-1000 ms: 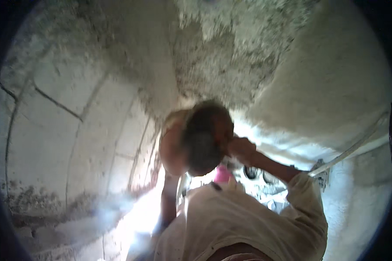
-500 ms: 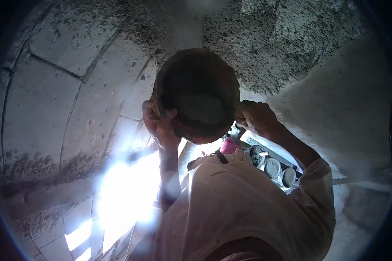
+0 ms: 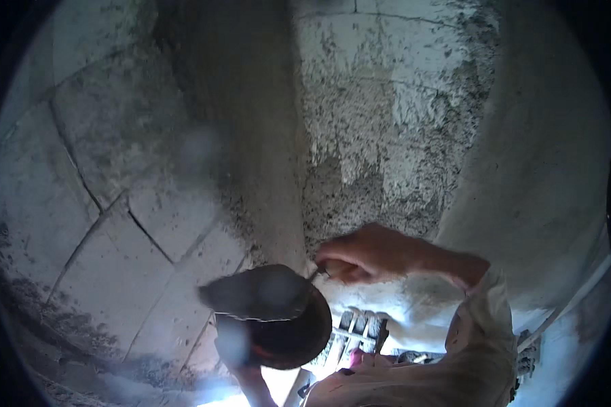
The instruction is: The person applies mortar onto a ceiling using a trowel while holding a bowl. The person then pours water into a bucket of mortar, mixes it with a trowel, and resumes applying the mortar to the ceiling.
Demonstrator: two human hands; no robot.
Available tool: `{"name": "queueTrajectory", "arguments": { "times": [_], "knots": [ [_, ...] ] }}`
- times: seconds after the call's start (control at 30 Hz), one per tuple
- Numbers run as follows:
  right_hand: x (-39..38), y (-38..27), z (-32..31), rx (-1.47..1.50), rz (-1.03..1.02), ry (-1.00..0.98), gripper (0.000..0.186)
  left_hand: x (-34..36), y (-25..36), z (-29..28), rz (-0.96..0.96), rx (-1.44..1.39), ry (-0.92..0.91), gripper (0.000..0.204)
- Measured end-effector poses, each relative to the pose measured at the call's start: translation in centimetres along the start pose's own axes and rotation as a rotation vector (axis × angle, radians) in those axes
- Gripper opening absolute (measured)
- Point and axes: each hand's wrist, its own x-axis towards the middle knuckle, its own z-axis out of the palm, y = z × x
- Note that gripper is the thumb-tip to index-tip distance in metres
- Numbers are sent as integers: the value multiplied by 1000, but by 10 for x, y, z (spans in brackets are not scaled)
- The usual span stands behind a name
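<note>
holding trowel [image 3: 254,295] over mouth of bowl [image 3: 311,339], right hand [image 3: 366,254] closed on its handle. since half a second ago: bowl lower in view, trowel newly visible; work seemingly at bowl, off wall [image 3: 349,129]. left hand [image 3: 241,366] at bowl's underside; grip hazed, cannot tell.

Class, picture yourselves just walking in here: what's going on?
A person is working with a trowel and a bowl near a wall with a rough, patchy strip. The right hand grips the trowel by its handle, with the blade across part of the bowl's mouth. The left hand, partly blurred, holds the bowl up at its lower left side. Whether the blade carries anything is hard to tell.
</note>
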Motion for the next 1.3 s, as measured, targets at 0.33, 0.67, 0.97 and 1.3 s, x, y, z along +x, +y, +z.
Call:
{"name": "queueTrajectory", "arguments": {
  "times": [0.33,0.67,0.97,1.3],
  "knots": [
    [91,15,-265,444,-460,220,50,-53,33,83,1,30,-205,52],
    [-385,274,-145,64,696,1532,37,-52,-7,46,576,679,-306,16],
    [-378,41,219,1120,931,1454,42,80,-80,31,-120,394,-357,41],
    [-96,-9,150,-817,455,152,52,34,-33,106,145,450,-717,34]
  ]
}}
